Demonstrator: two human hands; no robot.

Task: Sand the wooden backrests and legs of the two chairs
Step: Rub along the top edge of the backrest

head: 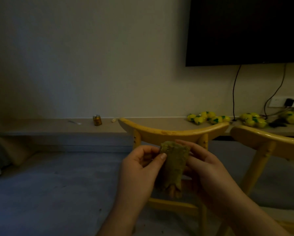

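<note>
- Olive-green abrasive sheet (174, 165), crumpled and curled lengthwise, held between both hands in front of the near chair; texture hard to make out in the dim light.
- Left hand (139, 169) pinching the sheet's upper left edge, thumb laid on its face, remaining fingers curled behind and partly hidden.
- Right hand (206, 169) wrapped around the sheet's right side from behind; fingertips showing above the top edge, one more poking out below the lower end, rest of the grip concealed by the sheet.
- Both forearms cut off at the bottom edge.
- Near chair (174, 132): yellow wooden backrest curved just beyond the hands, not touched by the sheet; worn patch visible along its top edge. Uprights partly screened by the hands; seat hidden; one lower rail visible beneath the wrists.
- Second chair (269, 142) just beside it to the right, backrest and one leg in view, remainder cut off by the frame.
- Ledge (49, 126) along the wall behind: upright can (97, 120), small pale object near it too blurred to identify, yellow-and-green packets (209, 117) clustered to the right.
- Dark screen (245, 31) on the wall, upper right, cropped by the frame; two cables hanging below it toward a wall socket (282, 103).
- Grey floor (57, 184); indistinct pale shapes at the far left edge.
</note>
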